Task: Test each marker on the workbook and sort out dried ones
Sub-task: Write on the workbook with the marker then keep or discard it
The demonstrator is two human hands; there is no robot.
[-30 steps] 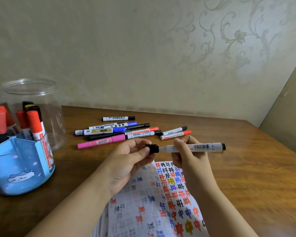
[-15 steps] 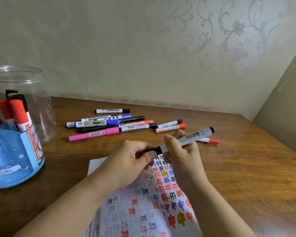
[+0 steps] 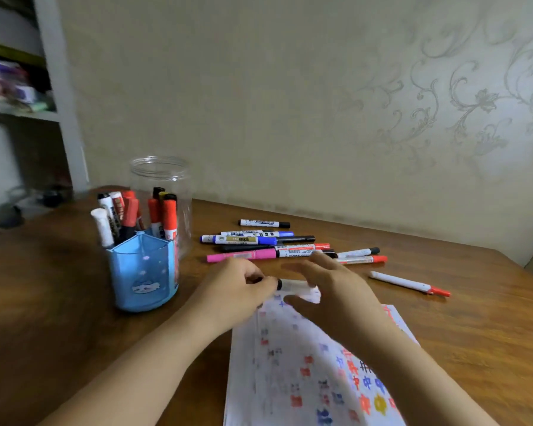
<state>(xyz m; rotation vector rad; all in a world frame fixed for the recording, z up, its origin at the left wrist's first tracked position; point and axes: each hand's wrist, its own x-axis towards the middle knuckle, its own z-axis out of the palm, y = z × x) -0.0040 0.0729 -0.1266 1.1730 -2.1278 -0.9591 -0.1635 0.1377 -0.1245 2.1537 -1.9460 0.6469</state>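
Pinching the black end of a white marker (image 3: 293, 284) at frame centre with curled left hand (image 3: 237, 290), just above the workbook's (image 3: 290, 364) top edge. Right hand (image 3: 336, 290) spread, fingers straight and blurred, over the marker's barrel; contact unclear. Loose markers (image 3: 268, 245) scattered behind on the wooden table (image 3: 474, 333). Blue holder (image 3: 142, 272) with upright markers at left, before a clear jar (image 3: 160, 179).

Landmark: blue pen holder (image 3: 142, 272), upright and packed with markers. A clear jar (image 3: 160, 192) stands directly behind it. Right of it, a row of loose markers (image 3: 271, 244) lies across the table (image 3: 43, 287). Bare wood extends left and in front of the holder.
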